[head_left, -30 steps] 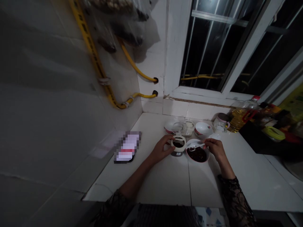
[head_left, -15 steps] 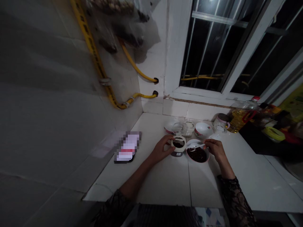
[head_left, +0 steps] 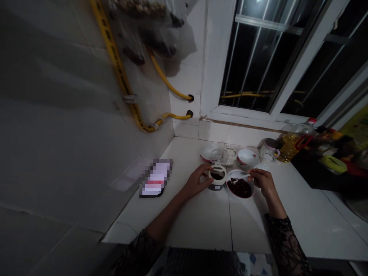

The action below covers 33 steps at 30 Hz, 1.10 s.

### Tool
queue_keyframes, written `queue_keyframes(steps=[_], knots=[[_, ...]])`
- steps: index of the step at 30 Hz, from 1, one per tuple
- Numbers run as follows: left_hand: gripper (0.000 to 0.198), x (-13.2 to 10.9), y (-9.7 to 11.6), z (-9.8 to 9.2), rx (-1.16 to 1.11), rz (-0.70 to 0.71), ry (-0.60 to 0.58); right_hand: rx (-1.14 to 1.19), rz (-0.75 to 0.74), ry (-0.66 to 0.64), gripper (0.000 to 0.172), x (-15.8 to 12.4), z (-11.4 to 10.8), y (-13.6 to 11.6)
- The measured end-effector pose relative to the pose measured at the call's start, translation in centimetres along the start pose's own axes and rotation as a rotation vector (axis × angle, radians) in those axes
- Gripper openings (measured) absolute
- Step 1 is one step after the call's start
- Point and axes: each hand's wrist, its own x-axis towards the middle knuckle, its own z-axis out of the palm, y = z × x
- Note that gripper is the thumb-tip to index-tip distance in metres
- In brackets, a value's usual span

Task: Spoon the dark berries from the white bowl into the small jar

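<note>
Toward the back of the counter, short of the window corner: the work sits on white tile (head_left: pixel 201 214).
Left hand (head_left: pixel 196 181): wrapped around the side of a small open jar (head_left: pixel 217 177) with dark contents, steadying it.
Right hand (head_left: pixel 266 183): pinching the handle of a white spoon (head_left: pixel 239 176) whose bowl lies over a bowl of dark flakes (head_left: pixel 240 188).
Doing it well: keep the jar pressed upright against the bowl's rim, take small spoonfuls, and cross the short gap low so nothing spills.
Behind: two white bowls (head_left: pixel 247 157), a glass jar (head_left: pixel 228 154) and a lidded pot (head_left: pixel 269 148) stand near the back edge.
Right edge: an oil bottle (head_left: pixel 293 140) and clutter.
Left: a packet (head_left: pixel 155 180) lies well apart.
In the way: nothing between jar and bowl.
</note>
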Motion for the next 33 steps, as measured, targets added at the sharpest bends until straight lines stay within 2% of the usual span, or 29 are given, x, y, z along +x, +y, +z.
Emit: queue_keyframes(steps=[4,8,10,12,15,17,18,22,24,28,31,33], knots=[[0.031,0.0,-0.2,0.0,0.002,-0.009,0.006,0.055,-0.061,0.006,0.024,-0.4,0.5,-0.3],[0.032,0.0,-0.4,0.0,-0.001,-0.01,0.01,0.035,-0.2,0.046,0.031,-1.3,1.9,-0.4],[0.031,0.0,-0.3,0.0,0.0,-0.008,0.011,-0.036,-0.328,0.101,0.032,-2.0,2.9,-0.2],[0.031,0.0,-0.3,0.0,0.003,-0.006,0.007,-0.18,-0.519,0.127,0.03,-2.7,3.9,0.2],[0.031,0.0,-0.2,0.0,0.001,-0.01,0.007,-0.47,-0.83,-0.016,0.026,-3.5,4.9,0.7],[0.032,0.0,-0.2,0.1,-0.004,-0.018,0.013,-0.587,-0.951,-0.109,0.027,-3.8,5.0,0.8],[0.032,0.0,-0.2,0.1,-0.008,-0.02,0.016,-0.607,-0.967,-0.11,0.028,-3.8,4.8,0.8],[0.032,0.0,0.0,0.0,-0.011,-0.017,0.008,-0.554,-0.848,0.097,0.028,-3.4,2.8,0.4],[0.031,0.0,-0.1,0.0,-0.005,-0.016,0.005,-0.548,-0.777,0.161,0.028,-2.8,1.5,0.4],[0.031,-0.1,-0.3,0.0,-0.005,-0.008,0.007,-0.728,-0.65,0.103,0.029,-1.4,-0.2,0.6],[0.032,-0.1,-0.4,0.0,-0.004,-0.006,0.003,-0.852,-0.548,0.035,0.029,-1.0,0.0,0.9],[0.032,-0.1,-0.4,0.0,0.001,-0.006,0.004,-0.8,-0.484,-0.046,0.029,-0.9,0.5,1.0]])
